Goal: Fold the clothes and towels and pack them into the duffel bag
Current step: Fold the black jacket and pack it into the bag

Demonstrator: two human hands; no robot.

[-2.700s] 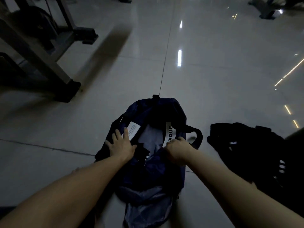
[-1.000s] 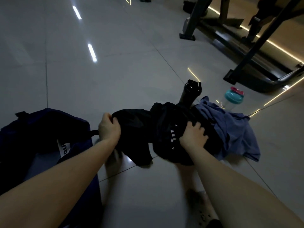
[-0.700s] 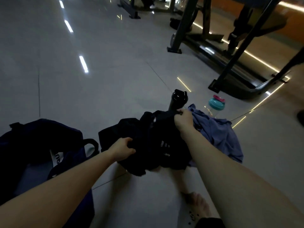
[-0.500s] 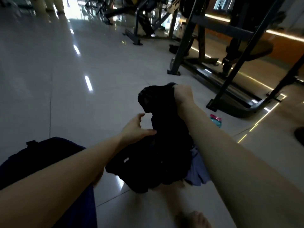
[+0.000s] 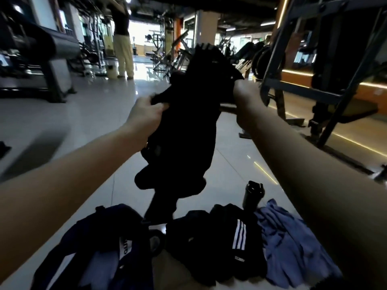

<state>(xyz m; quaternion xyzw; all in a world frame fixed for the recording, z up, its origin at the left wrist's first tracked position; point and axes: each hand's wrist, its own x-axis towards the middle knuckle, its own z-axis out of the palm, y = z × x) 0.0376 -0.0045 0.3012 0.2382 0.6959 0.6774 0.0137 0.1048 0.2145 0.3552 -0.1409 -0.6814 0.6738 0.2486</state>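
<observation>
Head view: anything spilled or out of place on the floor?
Nothing spilled. Blue cloth and striped clothes lie crumpled near the duffel bag; the bottle stands upright. Left hand and right hand hold a black garment aloft.

The glossy tile floor (image 5: 94, 114) carries a row — a navy duffel bag (image 5: 100, 237), a black striped garment (image 5: 209, 243), a blue cloth (image 5: 293, 248) — with a dark bottle (image 5: 253, 194) upright behind them.

I'm seeing a dim gym; glossy pale tile floor (image 5: 83, 114); machines (image 5: 56, 45) all round; daylight from far windows (image 5: 144, 32); someone (image 5: 123, 49) standing back there
</observation>
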